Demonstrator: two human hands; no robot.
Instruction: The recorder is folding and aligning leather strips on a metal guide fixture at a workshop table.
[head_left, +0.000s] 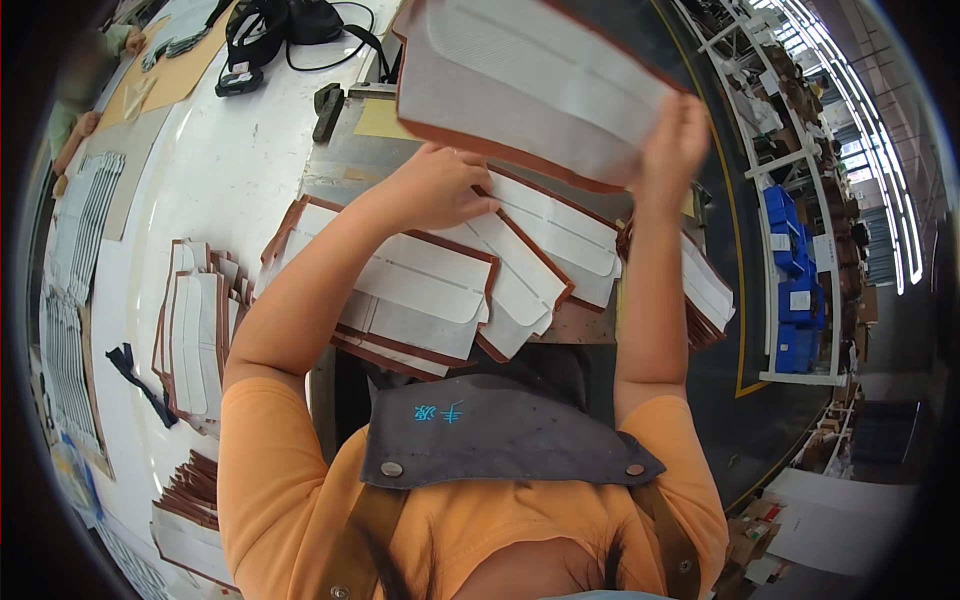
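A large leather panel with brown edges and a whitish backing is raised over the far side of the work surface. Its right edge is gripped by my right hand, which is slightly smeared by motion. My left hand is below the panel's near left edge, its fingers curled beside the overlapping panels; what they pinch, if anything, is hidden. Under and in front of it lie similar panels: one at the left, a slanted one in the middle and another on the right.
A white table extends left, bearing stacked panels, a dark strap and a black bag. Another stack sits right of my right forearm. Shelving with blue bins stands beyond the aisle. Another person's hand shows far left.
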